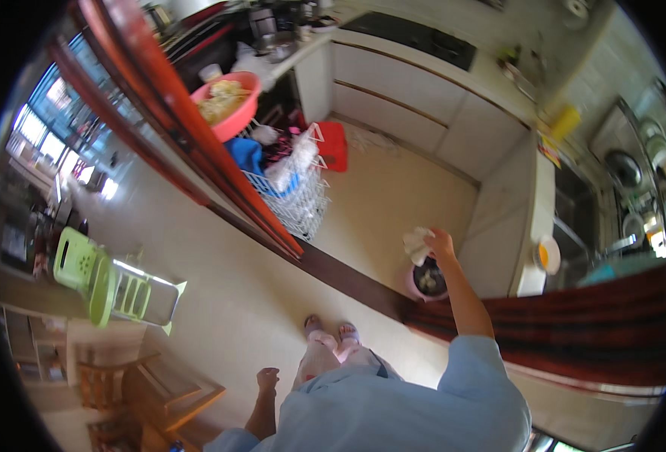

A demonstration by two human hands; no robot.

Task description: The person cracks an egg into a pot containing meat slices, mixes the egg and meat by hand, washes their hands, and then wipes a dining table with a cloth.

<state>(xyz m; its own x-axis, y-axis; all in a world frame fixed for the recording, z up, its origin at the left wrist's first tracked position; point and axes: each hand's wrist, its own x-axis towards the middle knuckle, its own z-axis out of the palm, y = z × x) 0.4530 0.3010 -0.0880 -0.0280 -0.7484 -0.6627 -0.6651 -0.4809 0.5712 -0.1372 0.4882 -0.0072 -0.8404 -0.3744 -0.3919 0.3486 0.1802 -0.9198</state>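
Observation:
My right hand [440, 246] is stretched out beyond the doorway sill, shut on a crumpled whitish piece, paper or thin cloth [419, 244]. Just below that hand stands a small pink bin [416, 286] with a dark liner [430, 278]. Some pale scraps show inside it, too blurred to name. My forearm covers part of the bin's right side. Down at my left side hangs my left hand [268, 378], its fingers curled and no object showing in it.
A dark sill [361, 282] crosses the floor between red-brown door panels [197, 130]. Beyond it are a white wire rack [296, 209], a pink basin [236, 118], a red container [333, 147] and white cabinets [395, 101]. A green folding chair [104, 285] stands left, near a wooden chair [157, 390].

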